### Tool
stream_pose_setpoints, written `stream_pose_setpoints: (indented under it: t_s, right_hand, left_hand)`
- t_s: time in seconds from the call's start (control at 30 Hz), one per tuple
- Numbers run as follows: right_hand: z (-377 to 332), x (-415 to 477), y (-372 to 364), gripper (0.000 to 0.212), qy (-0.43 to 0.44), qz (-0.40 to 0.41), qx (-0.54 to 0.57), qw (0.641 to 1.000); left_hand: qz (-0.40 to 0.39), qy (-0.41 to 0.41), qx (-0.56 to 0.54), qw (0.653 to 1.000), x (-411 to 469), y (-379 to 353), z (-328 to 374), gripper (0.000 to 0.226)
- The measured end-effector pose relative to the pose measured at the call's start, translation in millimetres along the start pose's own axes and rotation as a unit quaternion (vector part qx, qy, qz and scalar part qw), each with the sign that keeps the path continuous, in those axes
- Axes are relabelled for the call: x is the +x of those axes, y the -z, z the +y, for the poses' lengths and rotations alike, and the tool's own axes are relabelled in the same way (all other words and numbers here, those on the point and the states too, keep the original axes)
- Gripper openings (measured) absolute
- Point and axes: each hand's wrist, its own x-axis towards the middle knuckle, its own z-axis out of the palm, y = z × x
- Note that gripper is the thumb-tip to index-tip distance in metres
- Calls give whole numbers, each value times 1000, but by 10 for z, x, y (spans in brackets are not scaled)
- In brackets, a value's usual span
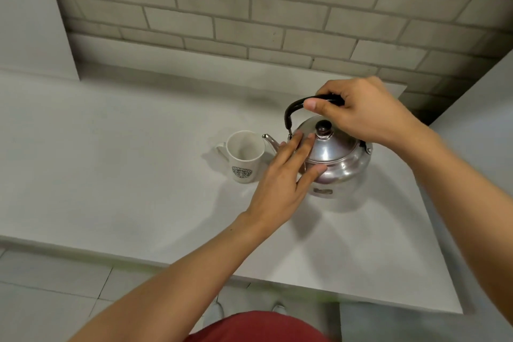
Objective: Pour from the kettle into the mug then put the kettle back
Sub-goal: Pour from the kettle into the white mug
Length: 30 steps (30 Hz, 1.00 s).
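Observation:
A shiny metal kettle [340,159] with a black lid knob and a black arched handle stands upright on the white counter [111,161]. Its thin spout points left toward a white mug [244,155] with a dark round logo, which stands upright just left of the spout and looks empty. My right hand [361,111] is closed around the top of the kettle handle. My left hand [286,178] lies flat with spread fingers against the lid and the kettle's left side, covering part of the spout's base.
A grey brick wall [263,8] rises behind the counter. A white panel [27,16] stands at the far left. The counter's front edge runs across the lower view, with tiled floor [55,286] below it.

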Motion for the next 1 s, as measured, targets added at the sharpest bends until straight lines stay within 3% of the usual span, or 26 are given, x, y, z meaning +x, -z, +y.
stream_pose_setpoints:
  t_s: [0.53, 1.0]
  right_hand:
    - [-290, 434, 29, 41, 89, -85, -79, 989]
    - [-463, 503, 42, 38, 117, -113, -125, 979]
  left_hand:
    - [66, 43, -89, 993, 106, -103, -99, 60]
    - [120, 4, -106, 987, 133, -125, -68, 55]
